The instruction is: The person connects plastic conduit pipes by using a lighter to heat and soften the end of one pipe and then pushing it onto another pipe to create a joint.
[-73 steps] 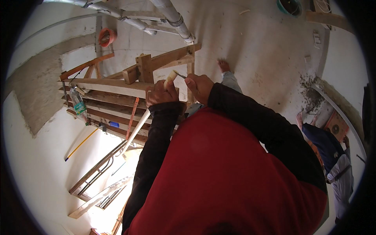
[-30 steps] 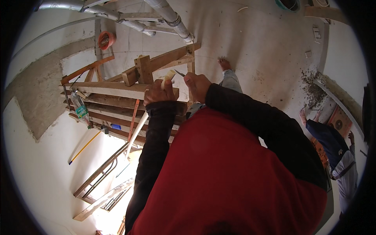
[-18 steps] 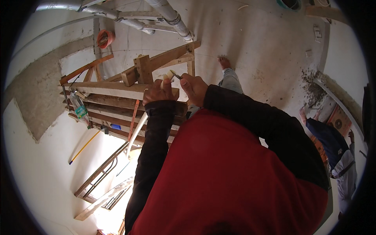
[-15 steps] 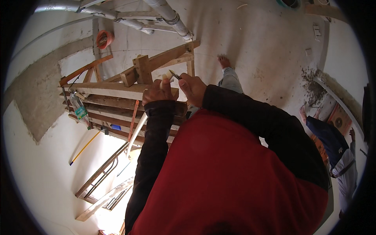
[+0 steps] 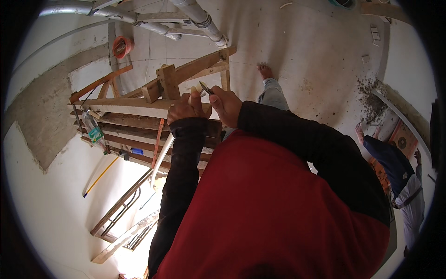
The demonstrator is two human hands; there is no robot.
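Observation:
My left hand [image 5: 186, 109] is closed around a pale pipe [image 5: 199, 87], whose end sticks up past my thumb and fingers. In my closed right hand [image 5: 226, 107] is a small knife [image 5: 206, 88], with its short metal blade at the pipe's end. My fingers hide much of the knife's handle. Below my left forearm a long pale pipe [image 5: 162, 159] curves downward; my sleeve hides whether it joins the held end. Both hands are over the near end of a wooden bench [image 5: 134, 105], close to an upright wooden block [image 5: 168, 83].
A plastic bottle [image 5: 95, 132], a blue piece [image 5: 137, 151] and an orange strip [image 5: 158, 142] rest on the bench slats. Metal scaffold tubes [image 5: 204, 21] and a red bucket [image 5: 122, 47] are beyond. Another person [image 5: 395, 167] is at the far right, by a dirt pile [image 5: 371, 102].
The knife blade has tilted and shifted slightly left against the pipe's end. Both hands have stayed nearly in place, keeping their grips.

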